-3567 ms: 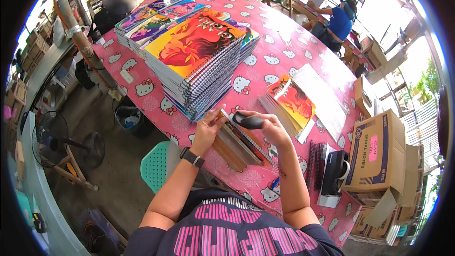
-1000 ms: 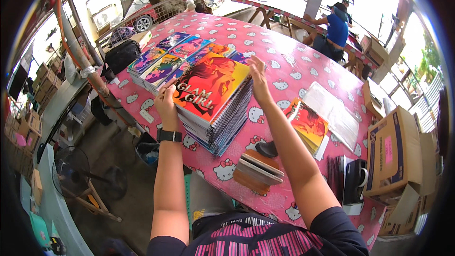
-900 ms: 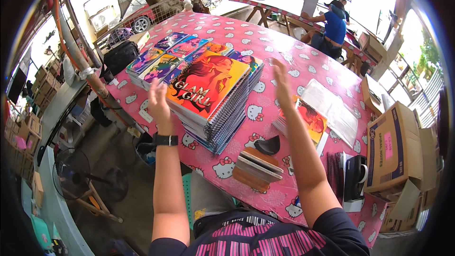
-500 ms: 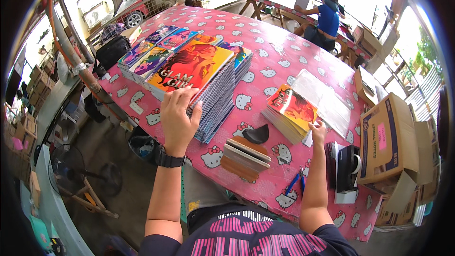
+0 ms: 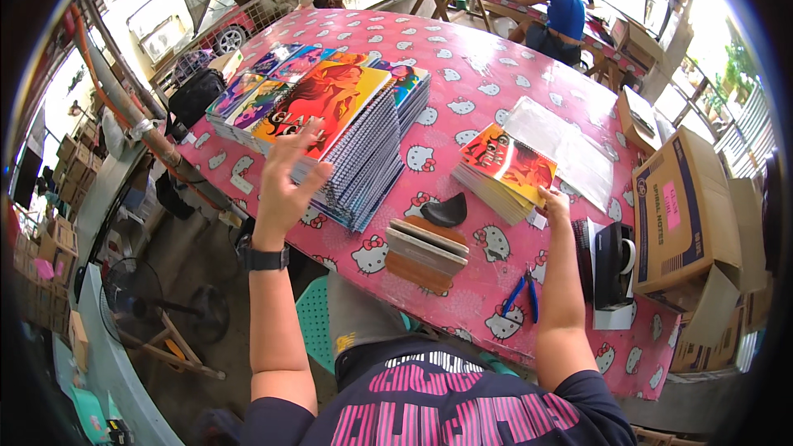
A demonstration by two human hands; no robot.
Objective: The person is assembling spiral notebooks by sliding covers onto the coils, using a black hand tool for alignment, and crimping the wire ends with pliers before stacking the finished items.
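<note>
Left hand (image 5: 285, 186) raised with fingers (image 5: 291, 142) spread apart and empty, hovering just at the near edge of the tall stack of spiral notebooks (image 5: 347, 144), whose orange and red cover faces up and whose wire bindings show along the near right side. Black wristwatch (image 5: 263, 258) on the left wrist. Right hand (image 5: 552, 201) resting at the near right corner of the smaller pile of notebooks (image 5: 505, 172), fingers curled together against its edge; hard to tell whether pinching a cover or merely touching it. Both piles lying on the desk (image 5: 487, 74), covered in a pink cloth with white cartoon cats. Beyond the tall stack, toward the far left, more flat piles of colourful notebooks (image 5: 268, 83). Just right of the smaller pile, a clear plastic sleeve (image 5: 570, 144) lying flat. Between the two arms, near the front edge, a small stack of brown and grey boards (image 5: 425, 252) with a black curved object (image 5: 446, 211) just beyond it. To the near right, blue-handled pliers (image 5: 522, 293), and beside them a black tape dispenser (image 5: 613, 264). Farther right, an open cardboard box (image 5: 681, 206) standing off the desk's edge. At the far end, a person in a blue shirt (image 5: 566, 12) seated at another table. On the left, below desk level, a floor fan (image 5: 136, 301) and a teal plastic chair (image 5: 312, 322).
</note>
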